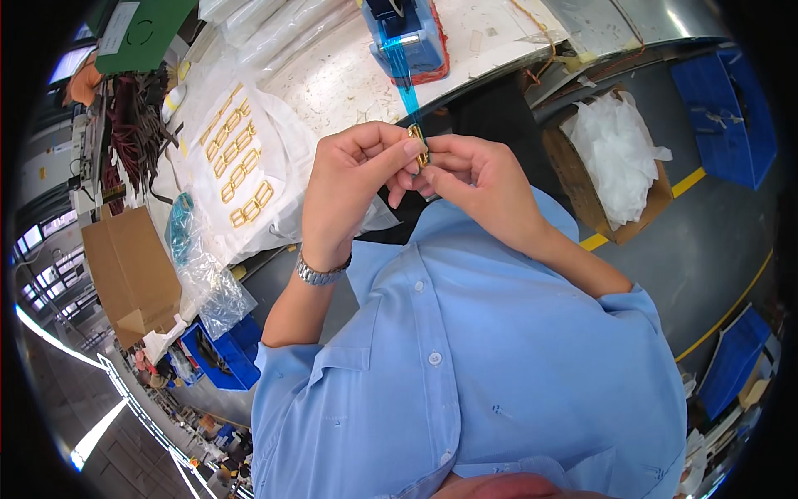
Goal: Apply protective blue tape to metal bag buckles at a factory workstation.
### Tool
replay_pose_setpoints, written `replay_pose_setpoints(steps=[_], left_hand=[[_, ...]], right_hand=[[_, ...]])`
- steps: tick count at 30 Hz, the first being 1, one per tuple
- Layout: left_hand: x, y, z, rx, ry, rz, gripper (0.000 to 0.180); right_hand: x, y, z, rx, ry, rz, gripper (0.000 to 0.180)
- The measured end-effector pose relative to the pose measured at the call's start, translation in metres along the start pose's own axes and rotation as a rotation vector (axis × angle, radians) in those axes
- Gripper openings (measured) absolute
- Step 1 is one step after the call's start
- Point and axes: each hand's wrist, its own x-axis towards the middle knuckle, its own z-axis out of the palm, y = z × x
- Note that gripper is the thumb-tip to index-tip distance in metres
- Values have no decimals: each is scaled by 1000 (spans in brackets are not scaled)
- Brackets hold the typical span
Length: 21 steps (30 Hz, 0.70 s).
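A small gold-coloured buckle is pinched between both hands in front of my chest. My left hand is closed, thumb and forefinger on the buckle's left side. Opposite it, my right hand is closed with its fingertips at the buckle's right edge. A strip of translucent blue tape runs down from the blue tape dispenser to the buckle. How far the tape wraps round the buckle is hidden by my fingers. Several more gold buckles lie in rows on a white sheet to the left.
The dispenser stands near the edge of the white worktable. Clear plastic bags and a brown carton are at the left. On the right, an open carton holds white wrapping, with a blue bin beyond.
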Motion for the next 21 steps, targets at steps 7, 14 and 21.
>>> replay_pose_setpoints(steps=[7, 14, 21], left_hand=[[11, -9, -7, -35, -14, -34, 14], [14, -17, -6, -80, -32, -13, 14], [20, -33, -6, -10, 32, 109, 18]], right_hand=[[11, -2, -5, 41, -3, 81, 30], [12, 1, -6, 70, 39, 62, 28], [10, -6, -10, 174, -15, 134, 31]])
